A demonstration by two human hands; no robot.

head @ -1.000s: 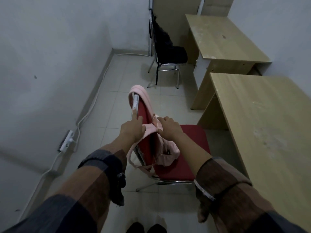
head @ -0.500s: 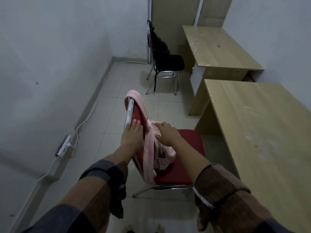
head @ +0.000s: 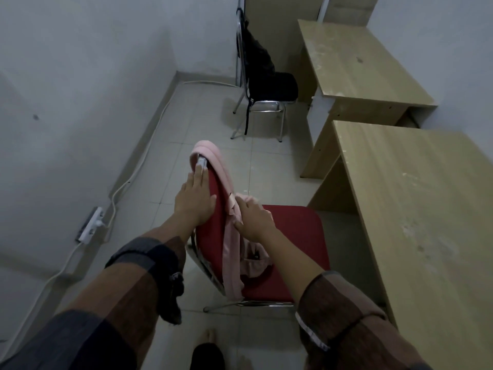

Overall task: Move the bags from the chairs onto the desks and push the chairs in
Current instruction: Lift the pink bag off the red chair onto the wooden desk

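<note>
A red chair (head: 298, 236) stands pulled out from the near desk (head: 413, 209). A pink bag (head: 232, 252) hangs from its backrest, straps looped over the top and its body on the seat. My left hand (head: 194, 201) lies flat along the top of the backrest, fingers straight. My right hand (head: 253, 220) grips the pink bag's upper part just in front of the backrest. Farther back a black chair (head: 274, 86) carries a black bag (head: 257, 54) on its backrest, beside the far desk (head: 352, 62).
A white power strip (head: 90, 225) and its cable run along the left wall at floor level. Walls close in on the left and far right. Tiled floor lies between the two chairs. My feet (head: 208, 353) are just behind the red chair.
My left hand has slid up the backrest and its fingers have straightened. My right hand has stayed on the pink bag, which has sagged lower onto the seat.
</note>
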